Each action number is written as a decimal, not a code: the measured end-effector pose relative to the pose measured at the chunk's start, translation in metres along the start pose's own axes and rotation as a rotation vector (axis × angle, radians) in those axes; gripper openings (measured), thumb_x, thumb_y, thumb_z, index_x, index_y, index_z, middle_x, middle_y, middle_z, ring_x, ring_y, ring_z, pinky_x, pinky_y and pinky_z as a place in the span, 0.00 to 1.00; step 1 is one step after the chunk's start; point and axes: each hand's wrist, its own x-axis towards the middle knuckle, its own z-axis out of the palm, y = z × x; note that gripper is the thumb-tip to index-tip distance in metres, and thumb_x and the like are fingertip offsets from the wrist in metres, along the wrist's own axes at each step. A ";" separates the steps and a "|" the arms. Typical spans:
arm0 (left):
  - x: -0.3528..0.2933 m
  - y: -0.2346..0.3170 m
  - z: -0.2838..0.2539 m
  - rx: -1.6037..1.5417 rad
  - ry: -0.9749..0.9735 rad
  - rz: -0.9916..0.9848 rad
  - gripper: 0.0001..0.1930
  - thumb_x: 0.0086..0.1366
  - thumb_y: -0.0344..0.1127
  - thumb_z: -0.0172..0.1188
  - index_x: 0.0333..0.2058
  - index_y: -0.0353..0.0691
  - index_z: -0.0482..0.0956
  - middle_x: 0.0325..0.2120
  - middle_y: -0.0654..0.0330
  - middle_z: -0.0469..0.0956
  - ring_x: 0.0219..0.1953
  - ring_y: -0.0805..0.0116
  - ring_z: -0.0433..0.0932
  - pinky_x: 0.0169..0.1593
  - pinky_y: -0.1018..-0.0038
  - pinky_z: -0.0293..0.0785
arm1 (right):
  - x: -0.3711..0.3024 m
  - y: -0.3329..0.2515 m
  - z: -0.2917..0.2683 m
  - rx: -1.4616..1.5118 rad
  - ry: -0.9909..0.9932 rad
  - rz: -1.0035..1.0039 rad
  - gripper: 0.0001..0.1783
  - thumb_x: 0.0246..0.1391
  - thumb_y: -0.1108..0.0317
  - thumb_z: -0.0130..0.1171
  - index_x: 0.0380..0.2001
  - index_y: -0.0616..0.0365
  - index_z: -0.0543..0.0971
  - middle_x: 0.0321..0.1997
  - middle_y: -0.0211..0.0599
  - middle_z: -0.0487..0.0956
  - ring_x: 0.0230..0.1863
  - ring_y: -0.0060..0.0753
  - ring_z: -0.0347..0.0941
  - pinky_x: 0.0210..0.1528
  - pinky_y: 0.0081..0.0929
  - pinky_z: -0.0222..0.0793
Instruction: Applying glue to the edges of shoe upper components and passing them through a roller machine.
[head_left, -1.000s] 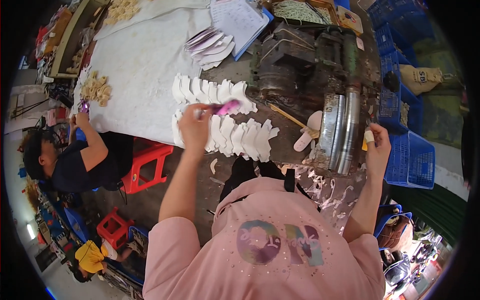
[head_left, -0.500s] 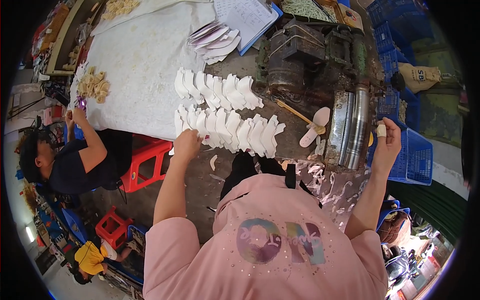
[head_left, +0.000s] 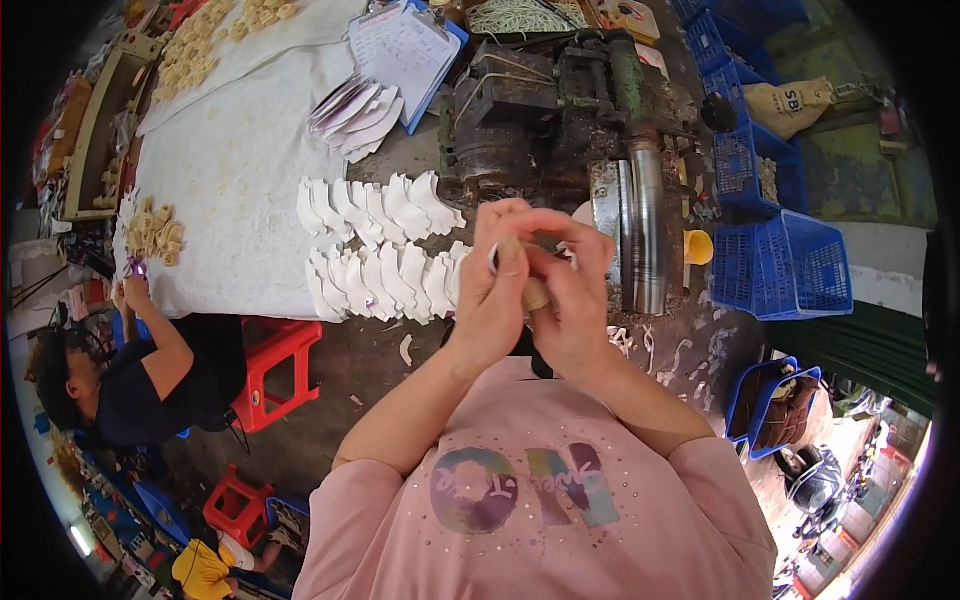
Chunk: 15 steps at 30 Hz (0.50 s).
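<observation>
My left hand and my right hand are raised together above the table's near edge, fingertips meeting. Both are closed, pinching something small between them; only a bit of white with a dark edge shows by the left fingers, so I cannot make out what it is. A beige wrap covers one right-hand digit. Just left of my hands, white curved pieces overlap in a near row. A second row of similar white pieces lies behind it. My hands hide the right end of the near row.
A machine with a steel roller stands right of my hands. Behind the rows are a stack of white pieces and a clipboard with papers. Blue crates line the right. At left, a person works near a red stool.
My left hand has left the near row and my right hand has come in from the right; they now meet in front of me. The view has shifted, and the tools by the roller are now hidden.
</observation>
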 end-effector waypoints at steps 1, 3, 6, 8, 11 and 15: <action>0.001 -0.001 0.006 0.009 0.009 -0.001 0.23 0.72 0.47 0.33 0.42 0.35 0.73 0.38 0.60 0.64 0.36 0.73 0.63 0.42 0.76 0.62 | -0.002 0.003 -0.003 -0.047 0.040 -0.011 0.18 0.40 0.76 0.61 0.39 0.58 0.76 0.48 0.44 0.69 0.47 0.46 0.61 0.48 0.39 0.55; 0.005 0.002 0.018 0.060 0.024 0.071 0.22 0.72 0.46 0.33 0.40 0.35 0.72 0.36 0.61 0.65 0.35 0.74 0.63 0.42 0.77 0.62 | -0.006 0.009 -0.007 -0.086 0.078 -0.022 0.17 0.40 0.76 0.61 0.39 0.58 0.76 0.48 0.44 0.69 0.47 0.45 0.61 0.47 0.38 0.55; 0.006 0.004 0.037 0.046 0.101 0.073 0.20 0.72 0.44 0.34 0.41 0.35 0.71 0.34 0.63 0.65 0.35 0.75 0.63 0.41 0.78 0.62 | -0.009 0.015 -0.013 -0.110 0.186 -0.067 0.18 0.40 0.76 0.61 0.39 0.57 0.77 0.47 0.42 0.69 0.47 0.44 0.61 0.48 0.37 0.55; 0.003 0.001 0.043 0.061 0.101 0.072 0.18 0.72 0.43 0.35 0.41 0.36 0.70 0.33 0.64 0.64 0.34 0.76 0.62 0.40 0.79 0.61 | -0.011 0.016 -0.016 -0.091 0.191 -0.063 0.18 0.40 0.76 0.60 0.39 0.57 0.76 0.46 0.41 0.69 0.46 0.44 0.60 0.48 0.37 0.55; 0.001 0.000 0.047 0.081 0.132 0.045 0.18 0.71 0.43 0.36 0.41 0.36 0.70 0.31 0.65 0.63 0.32 0.78 0.60 0.38 0.80 0.60 | -0.011 0.015 -0.022 -0.097 0.147 -0.075 0.17 0.41 0.77 0.60 0.40 0.57 0.77 0.45 0.41 0.69 0.46 0.43 0.60 0.48 0.36 0.55; 0.003 0.001 0.054 0.122 0.137 0.066 0.18 0.71 0.46 0.37 0.39 0.37 0.70 0.29 0.66 0.63 0.29 0.80 0.59 0.35 0.82 0.59 | -0.017 0.021 -0.023 -0.008 0.163 -0.006 0.13 0.43 0.76 0.59 0.36 0.58 0.74 0.43 0.41 0.68 0.45 0.42 0.60 0.47 0.34 0.56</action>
